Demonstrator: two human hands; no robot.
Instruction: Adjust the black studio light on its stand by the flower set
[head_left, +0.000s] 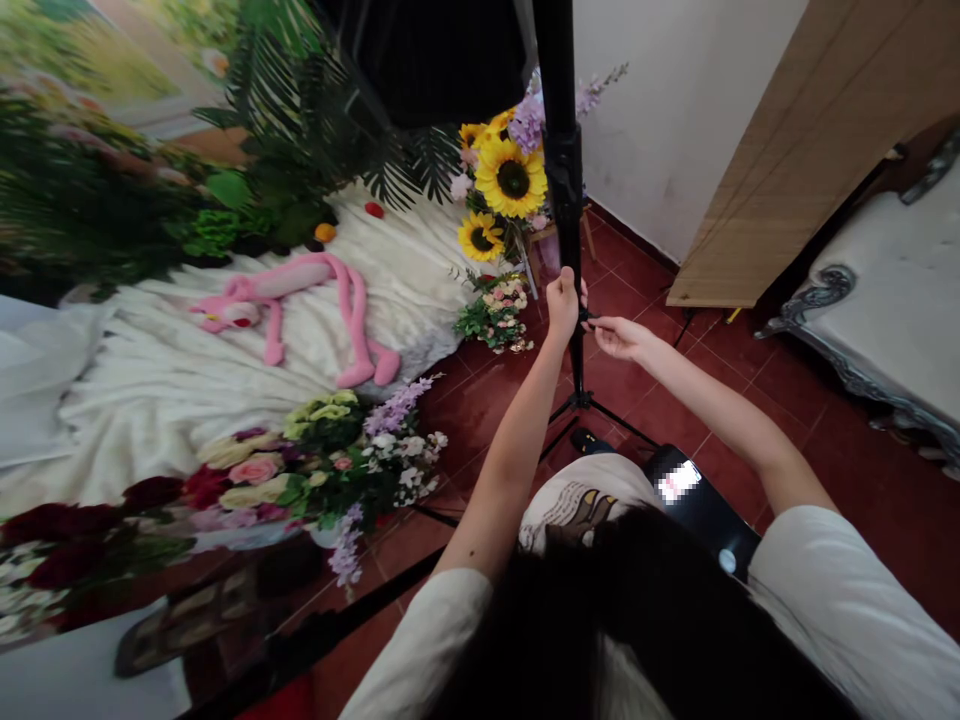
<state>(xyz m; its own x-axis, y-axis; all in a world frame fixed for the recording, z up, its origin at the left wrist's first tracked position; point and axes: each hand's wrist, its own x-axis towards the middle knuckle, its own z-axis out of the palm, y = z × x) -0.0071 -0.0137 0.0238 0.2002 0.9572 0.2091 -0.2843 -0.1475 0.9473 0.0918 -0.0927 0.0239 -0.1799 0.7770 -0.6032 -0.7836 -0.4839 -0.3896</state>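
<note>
A black light stand [566,190] rises upright in front of me, with a large dark lamp head [442,60] beside its top. My left hand [564,303] is wrapped round the stand's pole. Just below and to the right, my right hand [616,337] pinches a small black knob [587,318] on the pole's side. The stand's spread legs [581,400] rest on the floor beneath my hands.
At left, a pink plush toy [292,285] lies on a white fluffy blanket [150,370], with artificial flowers [322,460] along its front. Sunflowers [511,180] stand behind the pole. A wooden panel [750,200] and an ornate white sofa [892,290] are at right.
</note>
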